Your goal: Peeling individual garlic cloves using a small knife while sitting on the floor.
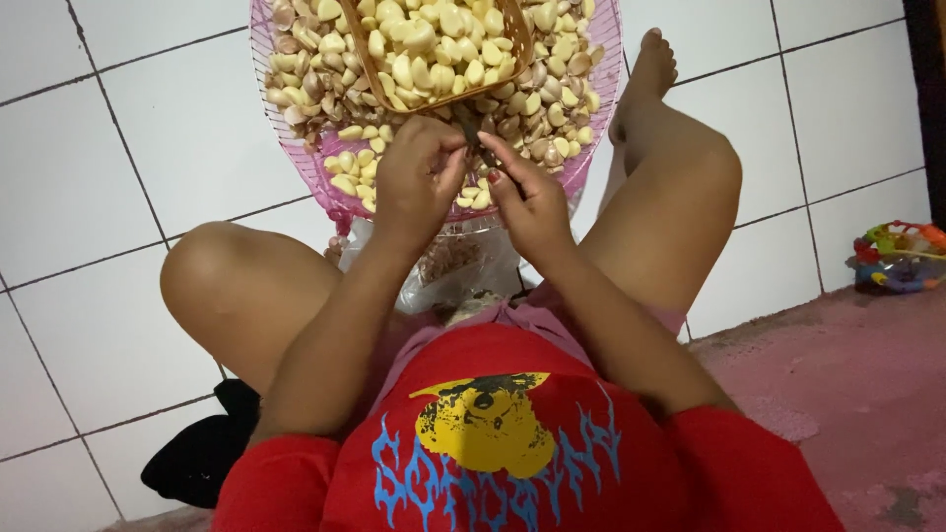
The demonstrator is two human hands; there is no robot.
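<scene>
Both hands meet over the pink basket (296, 167) of garlic (552, 103). The left hand (419, 182) is curled around a clove; the right hand (532, 202) pinches a small knife (471, 133).

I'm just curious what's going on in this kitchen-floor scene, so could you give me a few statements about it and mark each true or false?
1. Both hands meet over the near edge of a pink tray. True: the left hand and right hand are close together there.
2. The tray holds red tomatoes. False: it holds garlic cloves, some peeled, some with skin.
3. A brown basket of pale peeled cloves sits on the tray. True.
4. The person sits at a wooden table. False: they sit on a white tiled floor, legs bent to either side.
5. A colourful toy lies at the right. True.
6. The hands are resting on the knees. False: they are raised over the tray, gripping something small and dark.
</scene>
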